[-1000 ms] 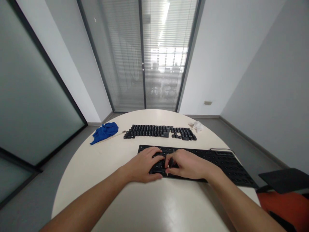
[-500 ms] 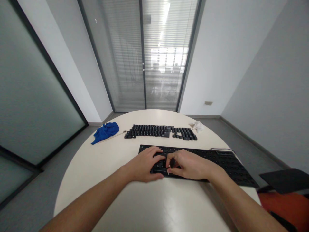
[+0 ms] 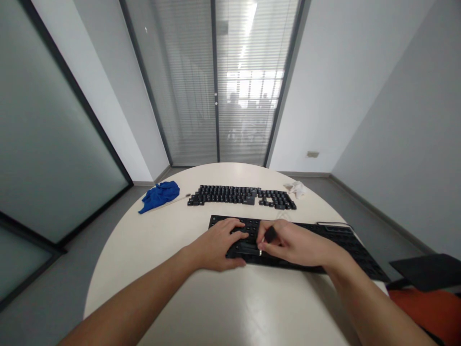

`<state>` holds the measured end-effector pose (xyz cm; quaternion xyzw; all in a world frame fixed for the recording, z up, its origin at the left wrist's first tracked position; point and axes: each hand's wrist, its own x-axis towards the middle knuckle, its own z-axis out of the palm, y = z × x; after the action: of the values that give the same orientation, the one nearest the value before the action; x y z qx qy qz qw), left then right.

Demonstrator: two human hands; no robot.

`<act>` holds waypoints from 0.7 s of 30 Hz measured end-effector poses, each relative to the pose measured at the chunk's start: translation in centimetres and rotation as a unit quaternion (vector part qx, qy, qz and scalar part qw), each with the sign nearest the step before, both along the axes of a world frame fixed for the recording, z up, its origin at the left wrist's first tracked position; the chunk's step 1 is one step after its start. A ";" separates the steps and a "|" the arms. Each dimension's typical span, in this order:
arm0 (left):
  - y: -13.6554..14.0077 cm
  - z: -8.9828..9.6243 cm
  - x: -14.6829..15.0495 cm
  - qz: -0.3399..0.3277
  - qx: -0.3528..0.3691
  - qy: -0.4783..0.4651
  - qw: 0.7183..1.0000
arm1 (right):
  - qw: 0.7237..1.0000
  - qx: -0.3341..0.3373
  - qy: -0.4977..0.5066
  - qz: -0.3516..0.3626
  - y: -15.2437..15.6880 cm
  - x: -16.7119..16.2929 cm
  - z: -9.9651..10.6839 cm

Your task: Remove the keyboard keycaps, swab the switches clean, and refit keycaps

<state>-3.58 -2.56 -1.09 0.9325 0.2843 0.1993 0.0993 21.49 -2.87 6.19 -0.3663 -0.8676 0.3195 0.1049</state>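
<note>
Rightward along the keyboard [image 3: 355, 245] since the earlier frame, the right hand [image 3: 293, 242] has shifted, its fingers pinching a small black, pale-tipped tool [image 3: 270, 234]; the left hand [image 3: 218, 245] lies spread on the keyboard's left end; beyond, loose keys [image 3: 226, 194] sit in rows on the worktop [image 3: 151, 240], between a blue cloth [image 3: 160, 196] and crumpled tissue [image 3: 297, 188].

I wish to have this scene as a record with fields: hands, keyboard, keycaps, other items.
keyboard: black, on the table
left hand: spread on the keyboard's left part
right hand: over the keyboard, gripping a small dark item, kind unclear
loose keycaps: in rows beyond the keyboard
blue cloth: left of the keycaps
white crumpled item: right of the keycaps
</note>
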 end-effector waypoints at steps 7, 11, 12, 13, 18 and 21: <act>0.0 0.2 -0.2 -0.002 -0.013 -0.018 1.000 | 0.998 -0.024 0.055 -0.036 1.3 1.2 -1.0; 0.0 0.5 -0.1 0.007 -0.050 -0.054 0.997 | 0.999 -0.002 0.038 -0.018 1.6 0.2 -1.7; 0.0 0.5 -0.1 0.014 -0.060 -0.066 0.996 | 0.999 0.008 0.036 -0.014 1.6 0.0 -1.9; 0.0 0.5 0.0 0.023 -0.069 -0.077 0.994 | 0.999 0.019 0.037 -0.012 1.6 -0.1 -2.0; 0.4 -0.1 0.3 0.062 -0.073 -0.121 0.988 | 0.998 0.037 0.050 -0.024 1.8 -0.2 -2.5; 0.5 -0.2 0.3 0.056 -0.067 -0.117 0.989 | 0.997 0.048 0.054 -0.028 1.9 -0.1 -2.6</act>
<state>-3.28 -2.04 -1.30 0.8766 0.3353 0.2928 0.1827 21.38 -0.94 3.55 -0.3671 -0.8644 0.2937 0.1783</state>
